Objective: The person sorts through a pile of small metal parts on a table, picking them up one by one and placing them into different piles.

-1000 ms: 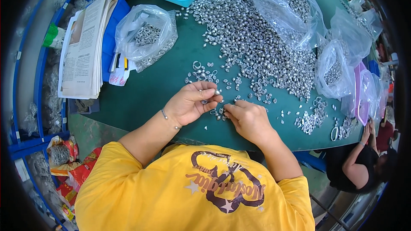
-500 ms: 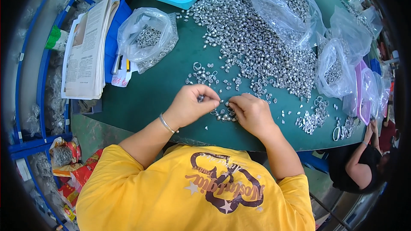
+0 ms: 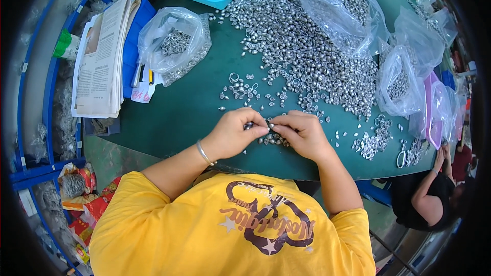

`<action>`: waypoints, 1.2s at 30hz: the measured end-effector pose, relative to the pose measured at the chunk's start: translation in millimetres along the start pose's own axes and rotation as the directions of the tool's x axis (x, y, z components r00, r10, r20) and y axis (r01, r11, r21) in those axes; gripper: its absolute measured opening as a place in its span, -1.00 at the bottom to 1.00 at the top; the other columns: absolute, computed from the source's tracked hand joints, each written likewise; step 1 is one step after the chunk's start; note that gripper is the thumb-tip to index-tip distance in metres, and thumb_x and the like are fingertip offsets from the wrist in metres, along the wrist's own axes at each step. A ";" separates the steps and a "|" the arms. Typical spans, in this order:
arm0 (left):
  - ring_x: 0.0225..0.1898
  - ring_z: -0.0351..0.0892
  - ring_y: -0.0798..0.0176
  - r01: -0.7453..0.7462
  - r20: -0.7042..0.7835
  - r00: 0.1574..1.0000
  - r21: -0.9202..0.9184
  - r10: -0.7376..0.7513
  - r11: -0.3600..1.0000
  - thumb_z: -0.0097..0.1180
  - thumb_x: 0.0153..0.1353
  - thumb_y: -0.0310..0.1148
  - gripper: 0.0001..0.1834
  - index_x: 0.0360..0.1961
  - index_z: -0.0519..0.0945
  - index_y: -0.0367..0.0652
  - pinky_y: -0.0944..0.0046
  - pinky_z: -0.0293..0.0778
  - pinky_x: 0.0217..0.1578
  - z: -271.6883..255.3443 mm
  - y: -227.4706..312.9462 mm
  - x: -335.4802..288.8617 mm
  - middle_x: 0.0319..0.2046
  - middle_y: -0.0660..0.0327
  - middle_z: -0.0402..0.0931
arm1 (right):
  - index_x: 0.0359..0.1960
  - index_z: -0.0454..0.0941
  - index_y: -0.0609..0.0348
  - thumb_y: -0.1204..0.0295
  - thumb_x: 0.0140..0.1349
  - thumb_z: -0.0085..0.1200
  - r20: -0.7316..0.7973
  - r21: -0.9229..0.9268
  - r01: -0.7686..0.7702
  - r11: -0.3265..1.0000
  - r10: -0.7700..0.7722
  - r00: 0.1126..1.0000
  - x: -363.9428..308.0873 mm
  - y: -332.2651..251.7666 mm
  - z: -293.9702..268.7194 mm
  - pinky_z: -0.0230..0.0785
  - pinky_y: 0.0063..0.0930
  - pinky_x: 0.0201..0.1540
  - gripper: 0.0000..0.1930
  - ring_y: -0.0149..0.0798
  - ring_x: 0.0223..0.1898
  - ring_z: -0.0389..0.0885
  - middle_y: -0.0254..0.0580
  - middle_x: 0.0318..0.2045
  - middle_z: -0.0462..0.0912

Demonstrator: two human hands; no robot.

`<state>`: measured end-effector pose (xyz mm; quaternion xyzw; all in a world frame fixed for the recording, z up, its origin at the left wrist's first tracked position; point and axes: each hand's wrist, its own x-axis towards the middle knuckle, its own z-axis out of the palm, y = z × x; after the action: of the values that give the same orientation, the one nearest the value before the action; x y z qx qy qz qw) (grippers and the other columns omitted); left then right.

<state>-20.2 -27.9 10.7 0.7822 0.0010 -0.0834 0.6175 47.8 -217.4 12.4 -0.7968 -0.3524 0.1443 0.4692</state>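
My left hand [image 3: 232, 134] and my right hand [image 3: 303, 134] meet fingertip to fingertip near the table's front edge. Pinched between them is a small rounded silver metal piece [image 3: 271, 125], partly hidden by the fingers. More dark grey metal pieces [image 3: 248, 125] show in the curl of my left hand. Under and between the hands lies a small group of similar pieces [image 3: 273, 139]. Just beyond is a loose cluster of metal pieces and rings [image 3: 239, 88], and past it spreads a big heap of rounded silver pieces [image 3: 307, 53].
A clear plastic bag of metal parts [image 3: 174, 46], stacked papers [image 3: 102, 56] and a light-blue basket [image 3: 217, 0] stand left and back. More bags [image 3: 401, 82], a purple tray [image 3: 433, 107] and small piles of flat pieces [image 3: 376, 140] lie right. Another person's arm [image 3: 428, 194] is at the far right.
Both hands have come slightly nearer to me, with the fingertips closer together around the small metal piece. My left hand has turned a little, and a loose piece shows beyond it.
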 end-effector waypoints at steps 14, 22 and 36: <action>-0.53 0.46 0.40 0.394 0.283 0.916 -0.769 -0.284 0.504 0.08 0.11 -0.54 -0.94 -0.36 0.51 -0.29 0.53 0.41 -0.53 -14.8 3.1 1.9 -0.46 0.18 0.49 | -0.37 0.57 0.36 0.55 0.09 0.10 0.154 0.683 -0.279 0.675 0.240 0.958 -31.0 11.7 -18.6 0.22 -0.63 -0.59 -0.89 -0.48 -0.63 0.39 -0.31 -0.59 0.52; -0.52 0.48 0.21 -0.231 0.129 0.972 0.413 0.195 0.881 0.23 -0.04 -0.47 -0.90 -0.46 0.60 -0.23 0.30 0.41 -0.46 9.4 1.7 3.9 -0.53 0.17 0.44 | -0.46 0.59 0.12 0.43 0.05 0.10 -0.059 -0.368 -0.102 0.924 0.086 0.995 -24.6 -8.7 10.9 0.42 -0.28 -0.45 -0.93 -0.06 -0.50 0.56 -0.17 -0.54 0.56; -0.46 0.48 0.10 -0.374 0.138 0.923 0.536 0.358 0.757 0.18 -0.02 -0.50 -0.93 -0.46 0.57 -0.22 0.24 0.44 -0.43 20.2 -7.4 -0.8 -0.50 0.15 0.39 | -0.45 0.57 0.29 0.56 0.05 0.14 0.177 0.747 -0.384 0.543 0.393 0.902 -40.4 12.2 -32.2 0.34 -0.65 -0.44 -0.95 -0.53 -0.48 0.49 -0.38 -0.51 0.59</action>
<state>-24.4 -45.6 -0.9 0.9103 -0.1843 0.0313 0.3692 42.3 -270.2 14.7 -0.5798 -0.0695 0.3753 0.7198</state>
